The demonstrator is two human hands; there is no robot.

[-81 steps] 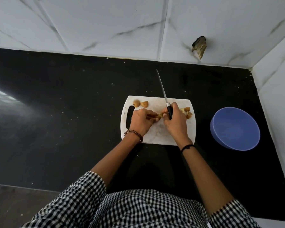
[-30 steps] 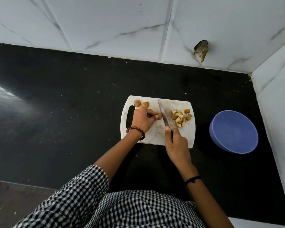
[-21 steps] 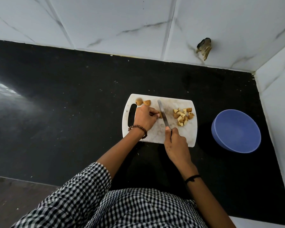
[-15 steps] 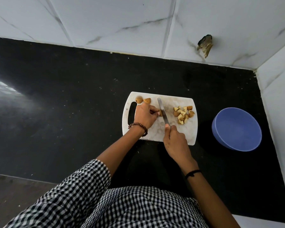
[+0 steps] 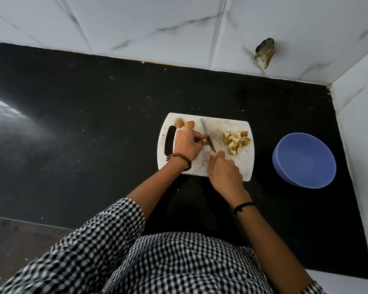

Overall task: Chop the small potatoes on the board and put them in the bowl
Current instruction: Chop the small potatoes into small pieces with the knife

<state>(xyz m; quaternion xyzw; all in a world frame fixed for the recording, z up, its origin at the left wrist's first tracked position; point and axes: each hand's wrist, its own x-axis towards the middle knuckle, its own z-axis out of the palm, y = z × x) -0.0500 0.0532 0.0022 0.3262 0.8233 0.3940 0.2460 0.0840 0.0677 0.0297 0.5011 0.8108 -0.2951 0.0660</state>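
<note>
A white cutting board [image 5: 225, 164] lies on the black counter. My left hand [image 5: 186, 144] pins a small potato [image 5: 205, 141] on it with the fingertips. My right hand [image 5: 223, 172] grips a knife [image 5: 208, 134], whose blade rests against that potato. A pile of chopped pieces [image 5: 235, 141] sits on the board's right side. Two uncut potatoes [image 5: 184, 123] lie at the board's far left corner. An empty blue bowl [image 5: 304, 160] stands to the right of the board.
White marble-look tiled walls close off the back and the right side. A broken hole [image 5: 265, 53] shows in the back wall. The black counter [image 5: 83, 124] stretches far to the left. My checked shirt fills the bottom of the view.
Earlier both hands were together over the board with the knife tip raised. Now the cut pieces lie pushed to the right, and the knife blade rests against a potato under my left fingers.
</note>
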